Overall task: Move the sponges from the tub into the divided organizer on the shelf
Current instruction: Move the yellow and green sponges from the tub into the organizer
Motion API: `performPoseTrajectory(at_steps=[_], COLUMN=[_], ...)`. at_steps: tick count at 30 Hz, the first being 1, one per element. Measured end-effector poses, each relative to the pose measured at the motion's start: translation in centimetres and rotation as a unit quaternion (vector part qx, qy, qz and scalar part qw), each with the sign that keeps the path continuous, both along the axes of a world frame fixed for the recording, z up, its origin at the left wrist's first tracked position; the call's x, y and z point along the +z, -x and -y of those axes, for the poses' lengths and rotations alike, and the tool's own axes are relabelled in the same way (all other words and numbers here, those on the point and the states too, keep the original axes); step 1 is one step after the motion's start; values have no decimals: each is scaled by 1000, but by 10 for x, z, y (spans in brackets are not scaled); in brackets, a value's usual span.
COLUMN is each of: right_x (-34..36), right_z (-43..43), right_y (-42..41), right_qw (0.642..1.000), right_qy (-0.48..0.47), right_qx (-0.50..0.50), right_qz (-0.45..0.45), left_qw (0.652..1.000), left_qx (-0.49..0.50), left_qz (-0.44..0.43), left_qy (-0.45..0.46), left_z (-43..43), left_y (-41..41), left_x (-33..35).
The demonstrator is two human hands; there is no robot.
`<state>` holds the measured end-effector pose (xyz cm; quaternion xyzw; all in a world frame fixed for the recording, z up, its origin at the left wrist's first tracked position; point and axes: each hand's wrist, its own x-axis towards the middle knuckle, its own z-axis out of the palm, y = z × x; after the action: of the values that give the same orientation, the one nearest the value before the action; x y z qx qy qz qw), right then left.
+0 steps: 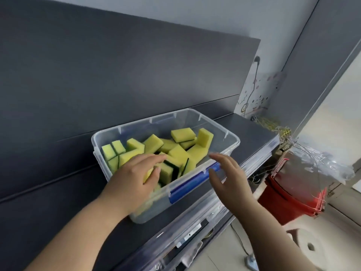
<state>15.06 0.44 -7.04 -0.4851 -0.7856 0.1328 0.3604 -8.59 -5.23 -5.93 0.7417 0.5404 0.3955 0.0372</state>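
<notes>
Clear tub sits on dark shelf, loaded with yellow sponges. Left hand reaches inside, thumb and fingers pinching one sponge at the near end. Right hand hovers by the front rim, fingers spread, holding nothing.

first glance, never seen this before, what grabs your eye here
The bright yellow sponges heaped in the clear tub at the centre, on the dark shelf, stand out first. The left hand reaches into the tub and seems to grip a sponge near its front wall, while the right hand hovers open beside the near rim. A red bucket sits low at the right.
</notes>
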Motion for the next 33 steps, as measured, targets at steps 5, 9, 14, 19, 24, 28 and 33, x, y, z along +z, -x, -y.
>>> performPoseTrajectory(at_steps=[5, 9, 14, 19, 24, 28, 33], right_x=[19, 16, -9, -19, -7, 12, 24], right_z=[-101, -172, -223, -238, -230, -234, -239], right_y=[25, 53, 87, 103, 98, 73, 36], right_qw=[994, 964, 886, 791, 753, 843, 925], right_qy=[17, 85, 162, 200, 160, 113, 100], right_qx=[105, 195, 280, 324, 356, 336, 330], right_qz=[38, 160, 334, 480, 530, 404, 158], left_qw=[991, 971, 944, 914, 888, 851, 813], left_qx=[132, 236, 322, 385, 383, 358, 326], left_qz=[20, 23, 19, -25, -140, -239, -281], left_qy=[22, 44, 67, 121, 214, 302, 392], left_z=[-33, -45, -45, -47, -65, -85, -108], left_y=[10, 11, 6, 2, 5, 11, 11], left_x=[10, 10, 5, -1, 3, 6, 6])
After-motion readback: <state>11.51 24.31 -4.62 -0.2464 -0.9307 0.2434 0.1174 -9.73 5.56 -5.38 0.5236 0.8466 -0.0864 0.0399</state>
